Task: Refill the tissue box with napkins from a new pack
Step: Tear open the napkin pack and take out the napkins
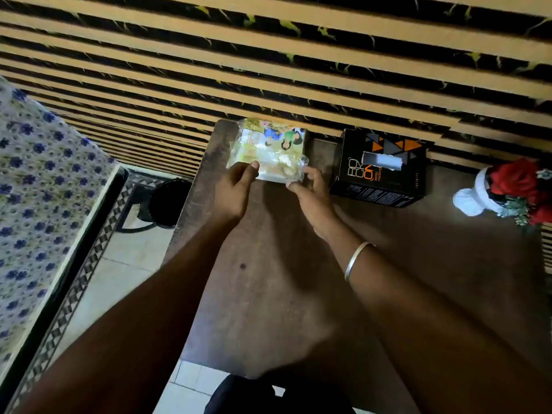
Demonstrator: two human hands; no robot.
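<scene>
A napkin pack [270,147] in clear plastic with a colourful cartoon print lies at the far left of the brown table [298,279], against the slatted wall. My left hand [234,189] grips its near left corner, thumb on top. My right hand [310,192] pinches the crinkled plastic at its near right corner. To the right stands the black tissue box [380,170] with orange triangles; a pale slot shows in its top. Whether napkins are inside the box is hidden.
A white vase with red flowers [507,192] lies at the table's right edge. A dark round bin [167,201] stands on the tiled floor left of the table. A bed with blue-flowered cloth [38,189] fills the left side.
</scene>
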